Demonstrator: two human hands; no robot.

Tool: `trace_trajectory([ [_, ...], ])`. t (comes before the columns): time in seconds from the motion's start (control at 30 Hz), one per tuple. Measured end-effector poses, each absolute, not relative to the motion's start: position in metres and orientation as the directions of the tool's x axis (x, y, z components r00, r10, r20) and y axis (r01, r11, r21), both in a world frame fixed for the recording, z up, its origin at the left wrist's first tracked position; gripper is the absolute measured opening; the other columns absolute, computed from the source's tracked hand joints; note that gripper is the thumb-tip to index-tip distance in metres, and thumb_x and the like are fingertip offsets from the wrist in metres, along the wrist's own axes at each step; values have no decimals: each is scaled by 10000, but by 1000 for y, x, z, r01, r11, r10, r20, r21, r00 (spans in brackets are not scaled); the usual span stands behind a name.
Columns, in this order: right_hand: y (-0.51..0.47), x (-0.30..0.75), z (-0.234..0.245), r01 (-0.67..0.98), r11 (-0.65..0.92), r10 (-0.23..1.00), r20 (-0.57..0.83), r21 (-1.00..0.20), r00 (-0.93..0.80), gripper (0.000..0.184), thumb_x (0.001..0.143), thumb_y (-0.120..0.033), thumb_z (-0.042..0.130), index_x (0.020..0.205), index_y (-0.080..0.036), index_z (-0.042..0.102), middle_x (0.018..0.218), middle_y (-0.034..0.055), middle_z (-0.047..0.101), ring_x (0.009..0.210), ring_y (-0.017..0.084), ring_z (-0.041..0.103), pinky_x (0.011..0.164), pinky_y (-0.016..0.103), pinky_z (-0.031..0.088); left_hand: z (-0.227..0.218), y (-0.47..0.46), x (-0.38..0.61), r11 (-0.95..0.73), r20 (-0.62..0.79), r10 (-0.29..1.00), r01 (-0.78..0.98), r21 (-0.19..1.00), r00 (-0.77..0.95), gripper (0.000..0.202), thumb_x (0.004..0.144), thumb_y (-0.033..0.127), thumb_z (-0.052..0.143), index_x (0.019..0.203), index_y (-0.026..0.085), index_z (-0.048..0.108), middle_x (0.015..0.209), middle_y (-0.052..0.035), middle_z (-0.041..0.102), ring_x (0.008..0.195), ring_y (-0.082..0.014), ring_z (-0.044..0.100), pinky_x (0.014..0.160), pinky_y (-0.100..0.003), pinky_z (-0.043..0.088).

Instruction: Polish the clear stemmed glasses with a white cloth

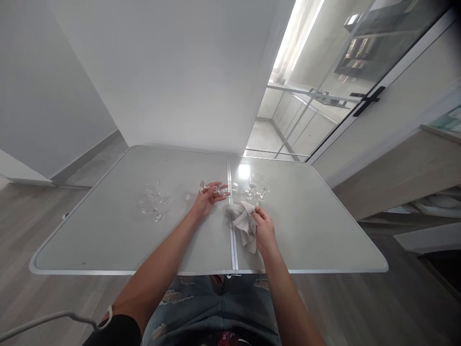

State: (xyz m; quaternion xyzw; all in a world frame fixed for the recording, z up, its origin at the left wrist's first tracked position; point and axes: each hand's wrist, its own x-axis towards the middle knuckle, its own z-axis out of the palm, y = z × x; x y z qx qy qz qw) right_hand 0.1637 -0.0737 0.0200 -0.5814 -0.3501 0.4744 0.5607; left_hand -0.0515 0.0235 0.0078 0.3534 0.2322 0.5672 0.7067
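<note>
We've a glass (224, 191) on its side in our L hand (206, 201), fingers curled round it, by the table (306, 230) seam (234, 250); our R hand (264, 226) pinches a cloth (245, 222) nearer us, apart from the glass AFAICT. Prob. the wiping step; next move calls for a steady L grip & cloth brought to glass, w/ care re the R-side glasses (257, 181).

The single view looks forward and down from the person's head. It sits near enough that the jeans (212, 312) reach the bottom edge, yet takes in the whole tabletop (309, 230) and some wall (180, 77) beyond.
</note>
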Motion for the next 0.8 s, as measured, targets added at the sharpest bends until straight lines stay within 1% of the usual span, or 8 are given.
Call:
trace_trajectory([
  [0.13,-76,171,4,395,-94,878,110,-914,465,597,800,-504,663,1293,-172,613,1095,126,681,975,262,653,813,363,526,7,23,-51,102,86,960,-618,779,267,484,829,471,798,1172,144,700,1211,-174,746,1004,-305,770,780,-353,641],
  [0.27,-78,179,-3,536,-106,924,117,-838,364,482,708,-445,746,1098,-169,679,947,98,711,863,259,653,739,342,511,8,24,-51,100,93,958,-622,777,270,468,830,456,801,1159,138,704,1185,-169,755,982,-299,775,742,-337,644],
  [0.37,-80,183,5,384,-131,930,21,-914,366,362,764,-460,689,968,-162,712,840,68,726,800,240,653,712,327,507,9,23,-51,96,100,957,-622,777,273,450,842,452,790,1158,142,709,1178,-163,758,969,-293,778,728,-327,645],
  [0.5,-92,188,35,-121,-132,919,-167,-984,357,466,785,-486,703,1114,-156,712,1010,87,764,882,247,696,773,342,537,9,24,-52,91,104,957,-620,779,272,441,853,455,777,1154,139,713,1177,-170,756,962,-293,778,719,-328,643],
  [0.57,-103,195,58,-208,-101,921,-171,-973,350,443,794,-477,715,1110,-167,708,1004,78,758,858,239,698,771,339,536,9,24,-52,99,96,957,-621,777,273,437,848,453,782,1146,141,716,1175,-170,756,962,-297,778,719,-335,643],
  [0.67,-119,216,89,41,89,848,97,-995,521,369,853,-480,667,1078,-187,688,974,49,717,845,203,652,759,306,500,8,25,-52,104,88,959,-625,774,269,438,837,454,791,1138,144,721,1167,-166,759,961,-299,778,711,-336,646],
  [0.73,-124,235,101,388,46,783,275,-920,558,298,856,-459,675,986,-191,681,909,32,673,831,187,601,744,287,460,9,25,-52,99,96,958,-627,773,269,435,833,451,795,1133,145,722,1160,-163,761,956,-296,779,707,-332,647],
  [0.8,-126,251,105,547,-30,825,288,-837,486,280,798,-456,722,858,-191,652,791,8,618,747,171,543,688,279,421,9,24,-52,96,104,955,-625,775,276,430,835,450,794,1131,147,720,1156,-160,764,945,-291,780,707,-330,648],
])
